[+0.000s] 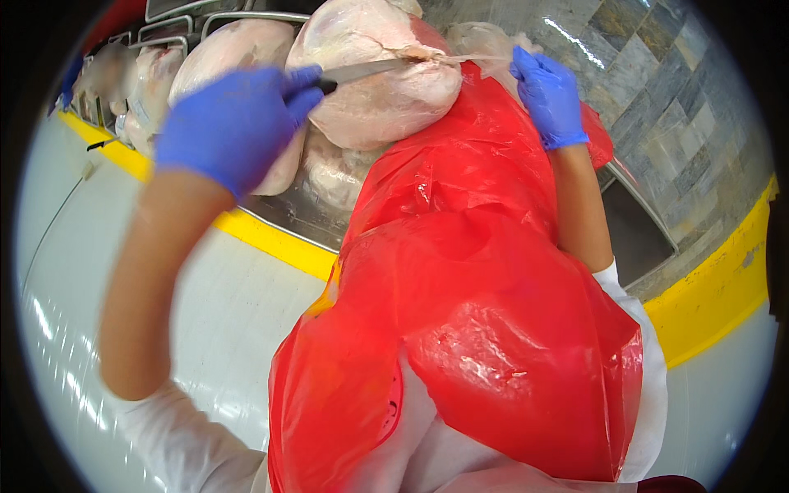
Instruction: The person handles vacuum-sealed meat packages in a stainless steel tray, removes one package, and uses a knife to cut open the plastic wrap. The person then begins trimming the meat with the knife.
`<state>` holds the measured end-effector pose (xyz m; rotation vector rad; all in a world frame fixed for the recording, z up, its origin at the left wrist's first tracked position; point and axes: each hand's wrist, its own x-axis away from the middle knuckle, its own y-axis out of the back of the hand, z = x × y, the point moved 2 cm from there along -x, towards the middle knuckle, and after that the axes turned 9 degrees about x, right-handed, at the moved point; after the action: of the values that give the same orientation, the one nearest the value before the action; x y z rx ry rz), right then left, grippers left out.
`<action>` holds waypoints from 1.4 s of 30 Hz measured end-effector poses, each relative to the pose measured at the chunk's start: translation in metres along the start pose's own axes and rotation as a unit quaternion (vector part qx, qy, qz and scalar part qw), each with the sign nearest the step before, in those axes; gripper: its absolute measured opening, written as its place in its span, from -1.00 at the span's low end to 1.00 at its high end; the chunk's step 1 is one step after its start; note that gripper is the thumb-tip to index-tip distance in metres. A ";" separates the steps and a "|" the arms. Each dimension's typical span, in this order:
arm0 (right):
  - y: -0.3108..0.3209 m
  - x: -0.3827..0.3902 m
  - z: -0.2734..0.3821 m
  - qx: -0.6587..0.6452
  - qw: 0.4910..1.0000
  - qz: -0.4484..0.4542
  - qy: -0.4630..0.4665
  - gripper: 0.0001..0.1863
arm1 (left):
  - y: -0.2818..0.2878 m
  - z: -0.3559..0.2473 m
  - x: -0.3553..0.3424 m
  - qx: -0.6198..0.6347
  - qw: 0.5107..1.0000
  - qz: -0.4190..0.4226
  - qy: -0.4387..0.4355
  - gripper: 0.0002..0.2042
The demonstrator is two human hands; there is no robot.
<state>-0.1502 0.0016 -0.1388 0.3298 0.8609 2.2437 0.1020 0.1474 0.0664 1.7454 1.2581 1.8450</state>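
Note:
In a blue glove, my left hand [234, 127] is wrapped round the dark handle of a knife [366, 71]. Its blade points right, with the tip at a ragged spot on a large pale, fat-covered cut of meat [386, 107], which looks like a ham. My right hand [551, 97], also gloved in blue, is closed on a thin whitish strip [477, 57] stretched from that spot. Whether the strip is membrane or film, I cannot tell. Another large cut of meat [238, 53] lies to the left, partly behind my left hand.
More pieces of meat [152, 78] and metal racks [168, 29] stand at the far left. A yellow band [279, 246] edges the white floor [66, 271]. My red plastic apron [493, 329] reaches up against the meat. Grey patterned tiling [657, 107] lies at the right.

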 end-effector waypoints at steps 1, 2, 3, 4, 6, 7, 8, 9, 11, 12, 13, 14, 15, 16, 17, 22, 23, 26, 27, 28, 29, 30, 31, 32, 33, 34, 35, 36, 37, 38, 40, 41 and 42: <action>-0.003 -0.004 0.002 -0.047 0.998 0.012 -0.030 -0.67 | 0.024 -0.011 -0.008 0.005 0.999 0.011 -0.035 -0.64; -0.003 -0.007 0.006 -0.093 0.993 0.026 -0.060 -0.66 | 0.043 -0.030 -0.016 0.016 0.983 0.125 0.135 -0.66; -0.004 -0.009 0.007 -0.107 0.985 0.036 -0.134 -0.80 | 0.040 -0.012 -0.054 -0.013 0.980 0.193 0.053 -0.69; -0.004 -0.008 0.014 -0.153 0.970 0.086 -0.166 -0.90 | 0.063 -0.056 -0.039 -0.048 0.964 0.243 0.098 -0.69; -0.002 -0.005 0.015 -0.151 0.973 0.092 -0.150 -0.88 | 0.065 -0.067 -0.038 -0.054 0.969 0.213 0.116 -0.68; -0.002 -0.003 0.010 -0.106 0.987 0.045 -0.112 -0.77 | 0.039 -0.030 -0.054 -0.029 0.986 0.139 0.082 -0.69; -0.003 0.000 0.010 -0.074 0.996 0.017 -0.046 -0.62 | 0.029 -0.032 -0.037 -0.032 0.996 0.068 0.055 -0.67; -0.002 0.003 0.011 -0.047 0.998 0.023 -0.039 -0.62 | 0.012 -0.017 -0.023 -0.040 0.998 0.033 0.028 -0.66; 0.000 0.010 0.015 0.011 0.999 0.048 -0.013 -0.62 | -0.004 -0.030 0.004 -0.006 0.991 0.043 0.127 -0.66; 0.001 0.015 0.014 -0.041 0.997 0.042 -0.059 -0.62 | -0.015 -0.030 0.014 0.020 0.991 0.011 0.128 -0.67; 0.000 0.024 0.013 -0.093 0.990 0.043 -0.101 -0.62 | -0.033 -0.029 0.028 0.049 0.989 -0.020 0.135 -0.68; 0.000 0.034 0.012 -0.125 0.982 0.047 -0.130 -0.62 | -0.052 -0.029 0.041 0.050 0.987 -0.050 0.145 -0.66; -0.001 0.042 0.010 -0.155 0.973 0.047 -0.163 -0.62 | -0.059 -0.035 0.047 0.038 0.981 -0.034 0.186 -0.66; -0.001 0.050 0.007 -0.166 0.968 0.049 -0.184 -0.62 | -0.065 -0.038 0.049 0.046 0.980 -0.040 0.192 -0.65; 0.000 0.054 0.006 -0.175 0.962 0.052 -0.204 -0.62 | -0.070 -0.039 0.050 0.053 0.978 -0.046 0.198 -0.65; 0.010 0.058 0.012 -0.265 0.886 0.089 -0.370 -0.63 | -0.088 -0.039 0.059 0.041 0.973 -0.101 0.202 -0.62; 0.011 0.059 0.012 -0.272 0.878 0.087 -0.384 -0.63 | -0.095 -0.038 0.060 0.034 0.973 -0.112 0.200 -0.61; 0.014 0.062 0.015 -0.319 0.846 0.061 -0.424 -0.65 | -0.114 -0.032 0.062 0.025 0.973 -0.150 0.171 -0.59; 0.016 0.061 0.018 -0.327 0.843 0.047 -0.425 -0.65 | -0.120 -0.030 0.060 0.034 0.975 -0.138 0.168 -0.60; 0.019 0.060 0.021 -0.335 0.840 0.033 -0.426 -0.64 | -0.125 -0.028 0.058 0.042 0.977 -0.127 0.165 -0.60; 0.020 0.060 0.023 -0.343 0.836 0.018 -0.427 -0.64 | -0.130 -0.026 0.055 0.050 0.979 -0.115 0.162 -0.60; 0.021 0.059 0.023 -0.345 0.837 0.019 -0.424 -0.65 | -0.135 -0.027 0.049 0.054 0.981 -0.119 0.146 -0.59; 0.021 0.058 0.023 -0.347 0.838 0.021 -0.421 -0.65 | -0.141 -0.032 0.040 0.059 0.982 -0.123 0.131 -0.58; 0.021 0.056 0.022 -0.349 0.839 0.025 -0.417 -0.66 | -0.143 -0.034 0.036 0.064 0.983 -0.126 0.117 -0.57; 0.021 0.047 0.019 -0.355 0.850 0.022 -0.390 -0.69 | -0.138 -0.032 0.033 0.075 0.984 -0.112 0.118 -0.57; 0.016 0.035 0.014 -0.359 0.860 0.018 -0.363 -0.72 | -0.128 -0.027 0.033 0.087 0.984 -0.097 0.119 -0.57; 0.012 0.021 0.008 -0.364 0.869 0.017 -0.334 -0.74 | -0.115 -0.022 0.035 0.099 0.984 -0.082 0.122 -0.57; 0.008 0.004 0.003 -0.254 0.917 0.045 -0.303 -0.80 | -0.097 -0.019 0.038 0.137 0.979 -0.071 0.134 -0.58; 0.004 -0.019 -0.002 -0.141 0.950 0.066 -0.270 -0.83 | -0.084 -0.011 0.042 0.136 0.981 -0.065 0.126 -0.59; -0.003 -0.046 -0.008 -0.028 0.968 0.096 -0.228 -0.84 | -0.072 -0.005 0.049 0.135 0.981 -0.059 0.128 -0.60; -0.028 -0.094 -0.027 0.129 0.974 0.131 -0.133 -0.83 | -0.056 0.005 0.062 0.143 0.979 -0.058 0.133 -0.61; -0.044 -0.118 -0.038 0.173 0.972 0.136 -0.084 -0.83 | -0.050 0.008 0.067 0.150 0.978 -0.061 0.134 -0.62; -0.043 -0.129 -0.046 0.220 0.965 0.134 -0.047 -0.83 | -0.041 0.010 0.066 0.155 0.978 -0.063 0.122 -0.62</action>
<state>-0.0548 -0.0868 -0.2001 0.7930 1.3288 2.2358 0.0834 0.2226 0.0774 1.5699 1.7921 1.9159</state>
